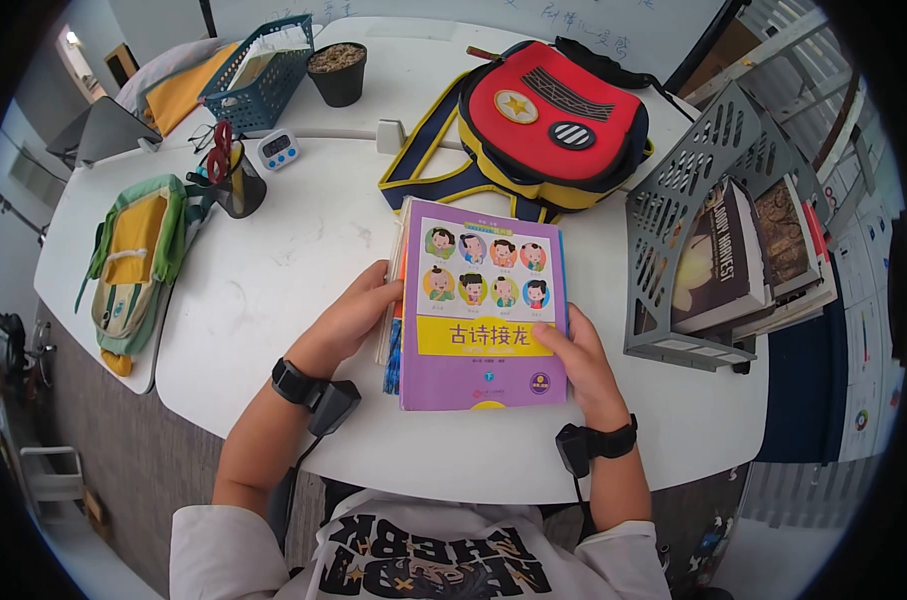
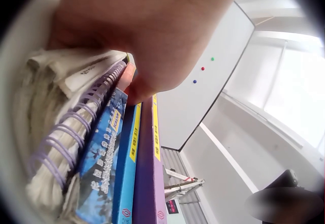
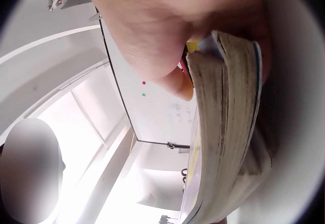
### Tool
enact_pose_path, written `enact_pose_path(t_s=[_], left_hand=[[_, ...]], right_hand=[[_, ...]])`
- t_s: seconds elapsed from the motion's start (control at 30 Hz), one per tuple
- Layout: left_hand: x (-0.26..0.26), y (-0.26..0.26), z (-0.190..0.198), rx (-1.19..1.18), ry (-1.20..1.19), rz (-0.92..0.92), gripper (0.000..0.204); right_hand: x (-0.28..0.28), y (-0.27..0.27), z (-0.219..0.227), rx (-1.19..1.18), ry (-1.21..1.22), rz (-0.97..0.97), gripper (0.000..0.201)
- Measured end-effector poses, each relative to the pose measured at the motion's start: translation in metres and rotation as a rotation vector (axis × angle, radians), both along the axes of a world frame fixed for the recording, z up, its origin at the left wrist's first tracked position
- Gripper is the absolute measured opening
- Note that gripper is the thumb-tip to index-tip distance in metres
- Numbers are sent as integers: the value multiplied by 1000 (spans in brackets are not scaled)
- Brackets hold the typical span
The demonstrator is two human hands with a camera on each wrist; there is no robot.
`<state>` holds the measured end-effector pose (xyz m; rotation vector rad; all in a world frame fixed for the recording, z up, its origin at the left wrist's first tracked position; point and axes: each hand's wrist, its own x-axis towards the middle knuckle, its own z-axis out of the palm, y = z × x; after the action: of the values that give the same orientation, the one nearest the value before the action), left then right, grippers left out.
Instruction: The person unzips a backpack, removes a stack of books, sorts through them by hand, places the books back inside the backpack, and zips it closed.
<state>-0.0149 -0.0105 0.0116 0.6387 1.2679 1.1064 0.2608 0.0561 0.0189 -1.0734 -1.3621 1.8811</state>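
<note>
Gripping a stack of books (image 1: 479, 310) from both sides, the left hand (image 1: 349, 320) curls against the spines while the right hand (image 1: 579, 360) clamps the page edges, thumb on the purple cover. The stack lies on the white table (image 1: 274, 290) near the person. Beyond it sits a red backpack (image 1: 549, 115), with a grey book rack (image 1: 714, 210) to the right.

White printed top, black wrist gear

A black strap (image 1: 296, 382) circles each wrist, each with a small black camera (image 1: 334, 405) and cable; the white shirt (image 1: 424, 555) carries bold black lettering.
</note>
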Motion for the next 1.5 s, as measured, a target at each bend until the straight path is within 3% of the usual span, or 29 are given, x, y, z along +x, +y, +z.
enact_pose_path(t_s=[0.27, 0.5, 0.57, 0.63, 0.7, 0.73, 0.8, 0.87, 0.93, 1.13, 1.2, 1.23, 1.3, 1.43, 1.5], left_hand=[[4, 0, 5, 26, 14, 17, 46], [-21, -6, 25, 218, 33, 213, 50], [-28, -11, 36, 371, -125, 249, 50], [-24, -21, 56, 352, -167, 324, 56], [-41, -26, 52, 286, -291, 361, 57], [-35, -27, 57, 309, -402, 421, 47], [-65, -34, 2, 387, -376, 400, 40], [-65, -31, -4, 473, -349, 378, 34], [-54, -25, -13, 394, -271, 274, 38], [17, -6, 13, 192, -76, 21, 51], [31, -7, 25, 99, 296, 13, 52], [32, -8, 24, 100, 297, 10, 52], [34, -7, 20, 172, 341, 16, 56], [30, -6, 18, 190, 457, -3, 63], [16, -7, 11, 284, 1011, -146, 76]], right_hand=[[-2, 0, -3, 42, 71, -108, 40], [13, 17, -1, -45, 143, -207, 37], [15, 22, -10, -65, 164, -215, 37], [16, 24, -12, -86, 183, -218, 37], [16, 25, -11, -80, 137, -194, 38], [14, 24, -12, -83, 138, -196, 38], [6, 18, -16, 82, -11, -214, 39], [1, 15, -14, 61, -9, -203, 39], [-3, 14, -13, 46, -8, -185, 40], [-5, 8, -17, -59, 41, -149, 46], [-4, 7, -12, -207, 279, -163, 52], [-4, 4, -10, -206, 282, -167, 52], [-7, -2, -2, 27, 50, -73, 65], [-11, -4, 10, 56, 73, -7, 73], [-10, -9, 5, 83, 73, -76, 74]])
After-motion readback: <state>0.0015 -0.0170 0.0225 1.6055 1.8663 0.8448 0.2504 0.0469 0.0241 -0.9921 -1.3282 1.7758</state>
